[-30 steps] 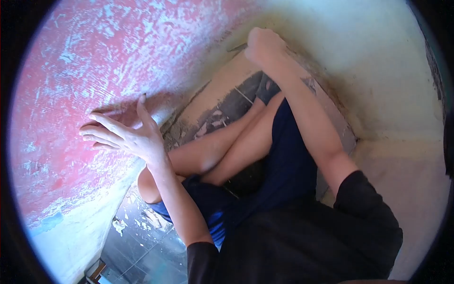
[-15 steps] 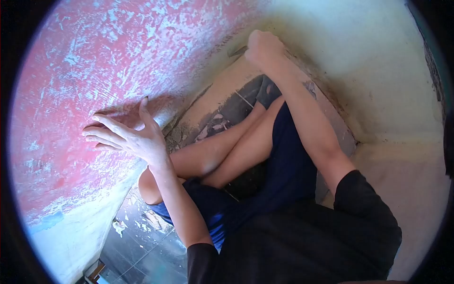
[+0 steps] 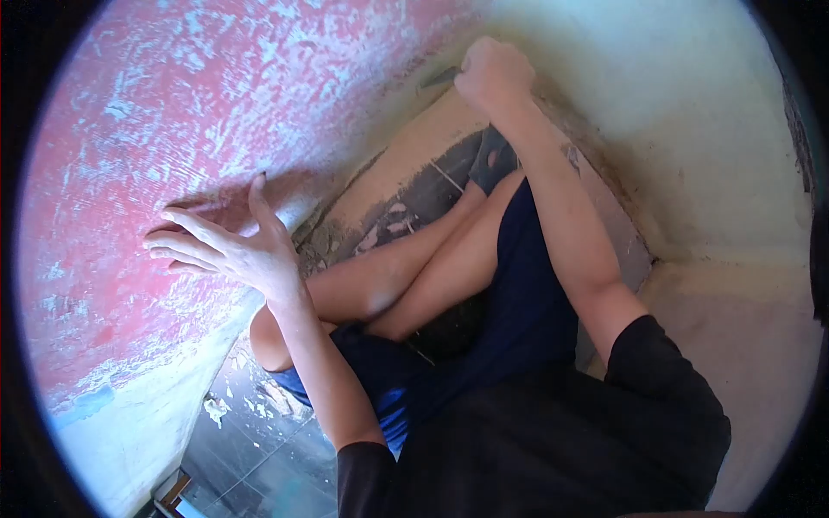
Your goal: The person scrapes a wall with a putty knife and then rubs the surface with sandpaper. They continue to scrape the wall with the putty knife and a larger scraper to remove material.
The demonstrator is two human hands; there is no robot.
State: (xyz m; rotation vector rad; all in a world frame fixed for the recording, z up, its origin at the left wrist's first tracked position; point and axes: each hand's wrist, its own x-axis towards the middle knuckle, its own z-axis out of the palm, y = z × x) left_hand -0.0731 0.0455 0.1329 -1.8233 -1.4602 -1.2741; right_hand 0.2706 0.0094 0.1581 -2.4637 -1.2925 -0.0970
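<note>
My left hand (image 3: 229, 246) is open, its fingers spread against the pink, patchy wall (image 3: 112, 285), where the paint shows many pale scraped marks. Up near the corner, my right hand (image 3: 499, 78) is closed around a scraper (image 3: 440, 78). Only its dark, flat blade sticks out to the left of the fist, right at the wall's surface; the handle is hidden inside my fingers. Below the blade runs a bare, tan strip of wall base (image 3: 406, 142).
My crossed legs (image 3: 432, 268) lie between the two walls. Dark floor tiles (image 3: 237, 449) carry pale paint flakes, with more debris (image 3: 389, 229) along the wall's foot. A pale wall (image 3: 691, 129) rises on the right. Some object (image 3: 175, 496) stands at the lower left.
My right hand has shifted slightly up and to the right with the scraper, and more of the blade shows. My left hand stays spread on the wall, almost in place.
</note>
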